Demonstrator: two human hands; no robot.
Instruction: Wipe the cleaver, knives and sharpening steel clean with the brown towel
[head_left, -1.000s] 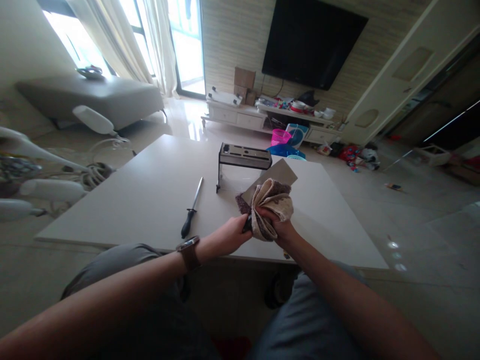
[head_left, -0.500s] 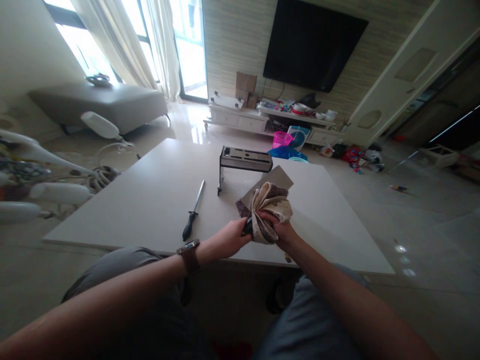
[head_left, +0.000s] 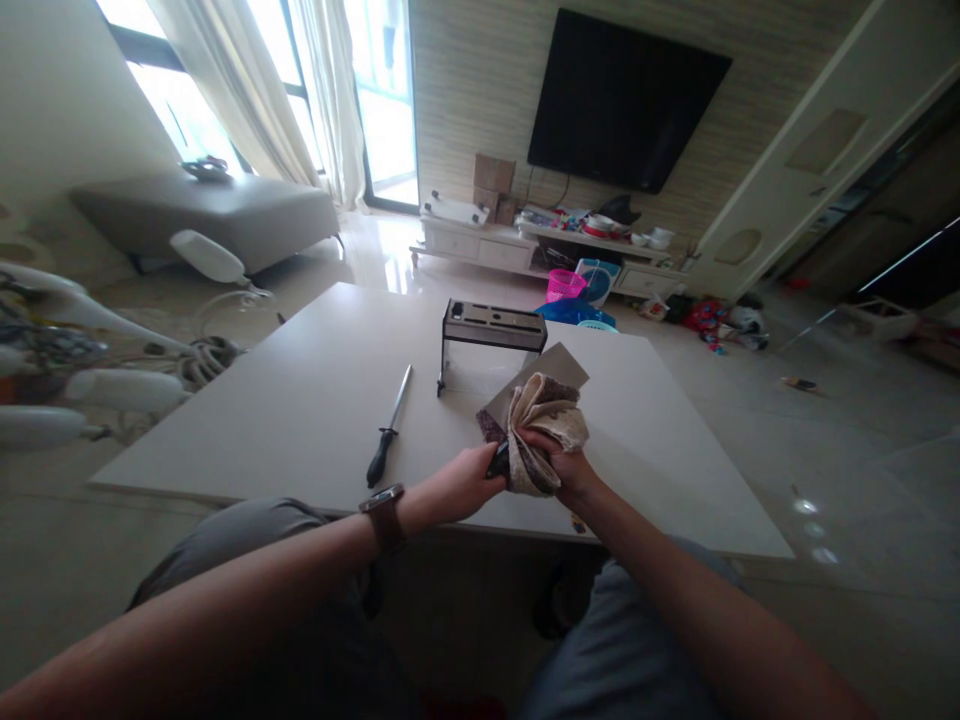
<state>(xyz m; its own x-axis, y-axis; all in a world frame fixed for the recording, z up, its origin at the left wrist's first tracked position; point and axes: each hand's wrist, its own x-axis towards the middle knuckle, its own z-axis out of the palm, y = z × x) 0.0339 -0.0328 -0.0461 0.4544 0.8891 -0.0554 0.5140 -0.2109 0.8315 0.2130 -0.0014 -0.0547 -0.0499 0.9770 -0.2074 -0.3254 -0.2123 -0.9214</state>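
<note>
My left hand is closed around the black handle of a cleaver, whose broad grey blade points away to the upper right. Bunched in my right hand is a beige and brown cloth, pressed against the cleaver near its handle. The cloth covers part of the blade and most of my right fingers. To the left, a sharpening steel with a black handle lies on the white table. Behind the blade stands a knife block with a slotted top and clear sides.
A small yellow and black item lies at the table's near edge. Beyond the table are a pink basket and a low white cabinet. White lamp shades stand close to the table's left side.
Both hands keep their hold on the cleaver and cloth, with barely any movement against the table. The whole view has shifted slightly, so everything sits a little lower.
</note>
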